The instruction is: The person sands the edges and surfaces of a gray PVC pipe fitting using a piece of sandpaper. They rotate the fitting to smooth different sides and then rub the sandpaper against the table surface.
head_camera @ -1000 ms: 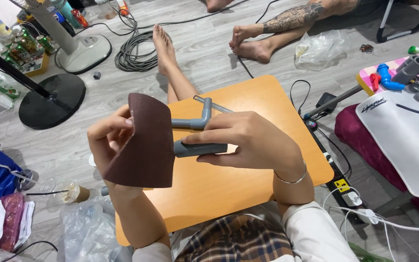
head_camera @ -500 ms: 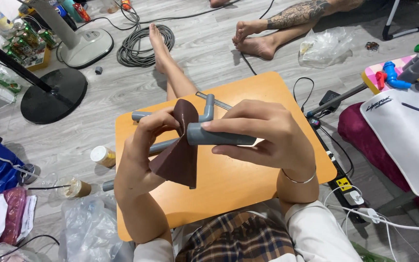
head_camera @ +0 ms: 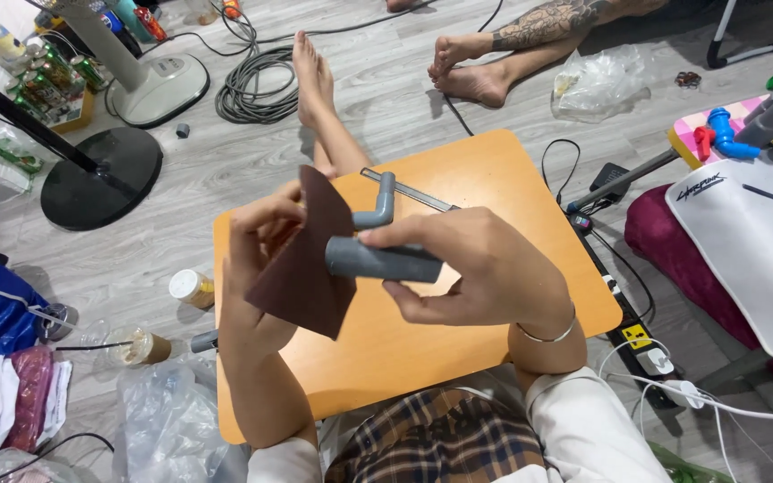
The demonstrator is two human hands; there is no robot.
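You sit at a low orange table (head_camera: 494,179) that fills the middle of the view; its far edge runs from nine o'clock up toward one o'clock, and its right corner sits at about three o'clock. Most of its top is bare, with open room at three o'clock past your right hand and at six o'clock below both hands.

Your left hand (head_camera: 261,246) holds a dark brown sheet of sandpaper (head_camera: 306,264), roughly kite-shaped, with one point at twelve o'clock and a broad lower corner at six o'clock. Your fingers curl over its upper left edge and pinch it, with the sheet standing nearly upright and facing you.

Your right hand (head_camera: 485,268) is closed around a straight grey pipe piece (head_camera: 382,261). It is short, matte and round, lying almost level, its free end pointing to nine o'clock. Your thumb lies along the top and your fingers wrap beneath, so only the left half shows. That free end touches the sandpaper near its middle, just right of your left-hand fingers.

Behind the hands, at twelve o'clock, a grey pipe with an elbow joint (head_camera: 378,207) rests on the table, and a thin metal ruler (head_camera: 418,195) lies beside it toward one o'clock.

Off the table at nine o'clock, a small jar with a pale lid (head_camera: 191,288) stands on the grey floor.
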